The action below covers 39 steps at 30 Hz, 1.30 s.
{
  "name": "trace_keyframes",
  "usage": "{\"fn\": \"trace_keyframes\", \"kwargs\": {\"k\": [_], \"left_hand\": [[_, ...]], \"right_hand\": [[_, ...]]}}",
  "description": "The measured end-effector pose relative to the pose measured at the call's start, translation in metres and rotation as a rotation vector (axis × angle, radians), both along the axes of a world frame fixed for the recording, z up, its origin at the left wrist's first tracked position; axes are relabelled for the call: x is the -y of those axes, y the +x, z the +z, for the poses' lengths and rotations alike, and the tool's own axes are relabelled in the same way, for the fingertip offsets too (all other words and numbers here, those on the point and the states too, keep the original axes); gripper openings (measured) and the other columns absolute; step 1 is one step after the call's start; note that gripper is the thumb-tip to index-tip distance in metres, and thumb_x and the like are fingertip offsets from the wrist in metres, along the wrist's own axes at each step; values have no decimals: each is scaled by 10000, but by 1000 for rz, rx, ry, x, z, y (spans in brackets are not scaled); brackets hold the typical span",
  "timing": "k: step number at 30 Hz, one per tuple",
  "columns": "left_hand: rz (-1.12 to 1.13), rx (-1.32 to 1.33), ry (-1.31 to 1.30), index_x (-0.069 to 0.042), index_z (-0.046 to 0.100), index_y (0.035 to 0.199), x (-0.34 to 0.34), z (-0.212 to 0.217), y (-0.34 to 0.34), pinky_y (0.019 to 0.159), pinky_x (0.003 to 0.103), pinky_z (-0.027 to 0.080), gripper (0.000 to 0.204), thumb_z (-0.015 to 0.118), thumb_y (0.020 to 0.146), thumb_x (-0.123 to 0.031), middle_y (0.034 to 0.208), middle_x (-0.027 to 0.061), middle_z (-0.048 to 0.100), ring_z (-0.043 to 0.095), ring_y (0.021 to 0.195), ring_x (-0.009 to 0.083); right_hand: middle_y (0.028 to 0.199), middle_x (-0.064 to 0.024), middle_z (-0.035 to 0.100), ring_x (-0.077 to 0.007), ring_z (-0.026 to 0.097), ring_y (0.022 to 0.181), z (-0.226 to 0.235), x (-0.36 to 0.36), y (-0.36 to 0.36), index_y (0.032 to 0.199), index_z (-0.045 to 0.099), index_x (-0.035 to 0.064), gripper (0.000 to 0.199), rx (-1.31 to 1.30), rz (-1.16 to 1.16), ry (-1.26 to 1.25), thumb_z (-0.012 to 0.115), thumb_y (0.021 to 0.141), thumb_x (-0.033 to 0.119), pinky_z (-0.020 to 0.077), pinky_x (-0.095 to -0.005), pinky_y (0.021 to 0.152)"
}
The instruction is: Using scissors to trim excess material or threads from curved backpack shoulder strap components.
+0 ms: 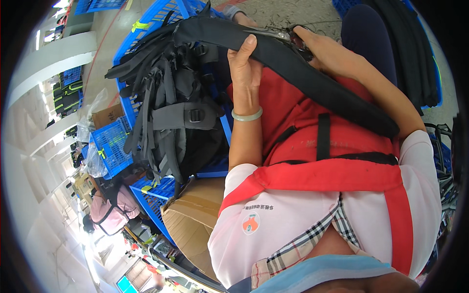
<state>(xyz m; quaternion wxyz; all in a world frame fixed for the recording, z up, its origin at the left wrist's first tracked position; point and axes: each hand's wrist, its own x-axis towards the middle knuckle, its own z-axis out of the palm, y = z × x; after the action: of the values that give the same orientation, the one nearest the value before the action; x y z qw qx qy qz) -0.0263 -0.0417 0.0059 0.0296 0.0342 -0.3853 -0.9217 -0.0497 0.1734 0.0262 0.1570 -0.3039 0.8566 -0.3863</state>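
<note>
A red apron (293,132) covers the person's front and lap, its red band running across a pale shirt (288,215). Over the apron lies a long black padded strap (303,73), its rounded end resting on the right by the right forearm and its other end reaching left toward a heap of straps. The left hand (245,61) pinches the strap, thumb on top and the fingers mostly hidden beneath, closed with the strap between. Just beyond the strap's far edge, the right hand (325,51) is curled around the dark handles of metal scissors (273,33); I cannot tell how far apart the blades are. On the left, a cardboard box (193,215) stands near, and farther out the black and grey heap of straps (171,97) fills a blue crate (118,66). On the far right are stacked black padded pieces (408,53).
</note>
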Motion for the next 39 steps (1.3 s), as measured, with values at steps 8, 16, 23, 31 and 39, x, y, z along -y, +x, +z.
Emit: {"fn": "trace_keyframes", "kwargs": {"k": [8,16,23,31,39], "left_hand": [[13,-7,1,-40,625,1036,2,8,4,842,344,536,274,727,782,-35,983,70,648,637,909,199],[13,-32,-15,-35,623,1044,0,9,3,839,344,534,287,732,778,-35,986,65,646,634,910,196],[-2,4,6,-32,612,1070,3,3,6,848,349,532,314,735,782,-49,1005,77,639,635,920,200],[-12,-3,18,-47,615,1057,9,4,2,852,360,539,285,723,793,-58,1005,78,643,638,920,205],[65,-23,40,-71,618,1025,14,7,2,837,387,556,275,734,777,-46,949,73,657,653,893,223]], "right_hand": [[1106,-275,564,-452,562,973,23,1,-4,1294,344,7,668,123,5,36,705,739,95,455,-451,795],[970,-255,593,-436,573,873,11,-1,-10,1205,406,4,510,23,43,39,666,779,108,443,-449,734],[751,-258,581,-452,550,724,-5,3,-10,980,509,-18,232,-83,48,-93,622,833,122,425,-460,638],[753,-254,569,-438,522,693,-1,2,-9,958,518,-14,199,-26,12,-107,605,857,134,417,-432,615],[936,-242,595,-410,581,873,3,-6,-6,1183,451,22,429,100,35,-70,629,800,97,450,-422,755]]}}
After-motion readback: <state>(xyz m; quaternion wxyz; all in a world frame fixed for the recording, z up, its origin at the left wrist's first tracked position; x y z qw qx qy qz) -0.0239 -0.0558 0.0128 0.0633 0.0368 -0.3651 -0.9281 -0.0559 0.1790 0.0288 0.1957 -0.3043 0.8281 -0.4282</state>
